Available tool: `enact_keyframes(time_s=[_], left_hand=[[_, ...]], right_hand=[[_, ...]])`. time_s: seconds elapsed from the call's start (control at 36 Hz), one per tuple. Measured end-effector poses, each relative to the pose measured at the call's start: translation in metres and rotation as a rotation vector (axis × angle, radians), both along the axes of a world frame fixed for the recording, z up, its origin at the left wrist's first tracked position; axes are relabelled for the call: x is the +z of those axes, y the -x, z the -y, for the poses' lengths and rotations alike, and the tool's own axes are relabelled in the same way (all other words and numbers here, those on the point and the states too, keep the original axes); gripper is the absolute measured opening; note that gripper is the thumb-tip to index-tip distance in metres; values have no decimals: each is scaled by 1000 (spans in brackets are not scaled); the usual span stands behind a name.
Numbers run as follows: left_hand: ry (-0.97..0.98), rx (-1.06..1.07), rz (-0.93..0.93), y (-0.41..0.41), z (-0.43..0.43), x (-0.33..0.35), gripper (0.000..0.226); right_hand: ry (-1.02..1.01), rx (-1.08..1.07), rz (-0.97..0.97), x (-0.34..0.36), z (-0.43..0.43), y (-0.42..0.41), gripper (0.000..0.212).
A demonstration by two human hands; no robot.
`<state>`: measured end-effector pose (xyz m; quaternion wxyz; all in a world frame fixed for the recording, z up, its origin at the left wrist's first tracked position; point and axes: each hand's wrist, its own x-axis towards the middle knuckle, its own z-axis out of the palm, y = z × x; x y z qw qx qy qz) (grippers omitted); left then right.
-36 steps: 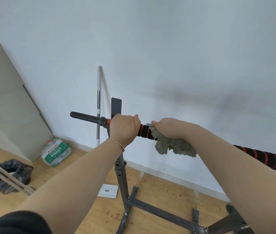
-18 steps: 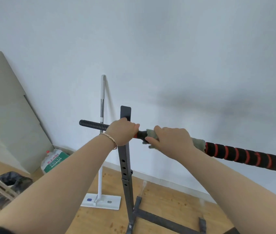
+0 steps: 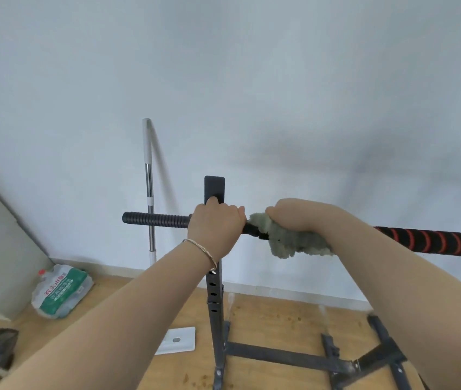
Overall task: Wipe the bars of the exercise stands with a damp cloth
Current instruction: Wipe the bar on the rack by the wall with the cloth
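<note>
bar [image 3: 434, 242] rightward lies clear; leftward the upright post [image 3: 214, 190] blocks.

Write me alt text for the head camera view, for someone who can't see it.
Two bare hands work on a horizontal bar resting on a black stand: the left hand grips the bar while the right hand presses a grey-green cloth around it. A mop leans on the white wall behind.
</note>
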<state>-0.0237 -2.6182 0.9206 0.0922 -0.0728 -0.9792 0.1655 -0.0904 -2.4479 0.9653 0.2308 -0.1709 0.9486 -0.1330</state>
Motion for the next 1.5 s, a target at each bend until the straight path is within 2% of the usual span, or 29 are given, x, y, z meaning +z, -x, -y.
enact_keyframes(time_s=[0.06, 0.11, 0.17, 0.22, 0.31, 0.39, 0.47, 0.5, 0.56, 0.61, 0.64, 0.72, 0.81, 0.89, 0.92, 0.97, 1.03, 1.08, 1.11, 1.17, 1.19, 1.28, 1.31, 1.36, 1.44, 1.5], left_hand=[[-58, -11, -20, 1, 3, -2, 16], [-125, -29, -23, 5, 12, -2, 11], [-202, -38, -23, 12, 28, 4, 14], [-252, -58, -34, 16, 45, 6, 22], [-213, -164, -31, 19, 60, 0, 38], [-143, -299, -26, 20, 69, 3, 42], [-164, -374, 38, 16, 84, 8, 5], [-173, -415, 13, 15, 88, 6, 17], [-231, -466, -64, 10, 95, 2, 26], [-222, -506, -156, 5, 93, 0, 27], [-216, -523, -184, 5, 91, -3, 27], [-230, -519, -217, 3, 88, -3, 26], [-251, -524, -227, 6, 91, -5, 25], [-248, -500, -215, 5, 91, -6, 23], [-241, -488, -212, 5, 91, -6, 23], [-213, -470, -209, 5, 92, -8, 23], [-188, -469, -195, 5, 92, -7, 25], [-176, -455, -180, 5, 92, -6, 29], [-171, -420, -157, 6, 92, -4, 31], [-91, -297, -99, 8, 96, -1, 25], [-8, -245, -54, 10, 100, -1, 22], [59, -172, 96, 13, 103, 3, 37], [58, -176, 94, 14, 103, 1, 39], [92, -182, 38, 14, 100, -1, 34], [69, -159, -34, 12, 100, -6, 20], [33, -167, -81, 12, 101, -9, 15]], right_hand=[[-99, 72, -225, -13, -3, -6, 33], [-243, 205, -615, -33, -10, -18, 15], [-289, 253, -904, -47, -15, -30, 27], [-165, 216, -1127, -60, -17, -35, 29], [20, 178, -1287, -71, -13, -39, 23], [50, 164, -1277, -68, -6, -44, 37], [-28, 179, -1206, -61, -5, -41, 65], [-26, 184, -1188, -57, -3, -39, 61], [-166, 169, -1106, -52, -1, -34, 21], [-265, 105, -975, -55, 0, -28, 56], [-251, 88, -938, -55, 0, -26, 62], [-225, 48, -786, -45, 3, -18, 48], [-252, 18, -466, -30, 6, -5, 37], [-29, -148, -15, -14, 7, 4, 44], [14, -158, 46, -10, 10, 5, 46], [12, -127, -66, -10, 16, 7, 45], [34, -96, -404, -18, 17, 1, 44], [155, -20, -767, -29, 12, -15, 37], [248, 18, -842, -33, 7, -25, 33], [370, 88, -819, -39, 1, -40, 32], [321, 131, -797, -40, -1, -43, 36], [-65, 302, -834, -46, 1, -39, 55], [-146, 293, -825, -44, 4, -37, 57], [-201, 257, -779, -37, 8, -33, 48], [-308, 386, -791, -34, 16, -25, 14], [-321, 361, -699, -30, 20, -20, 16]])
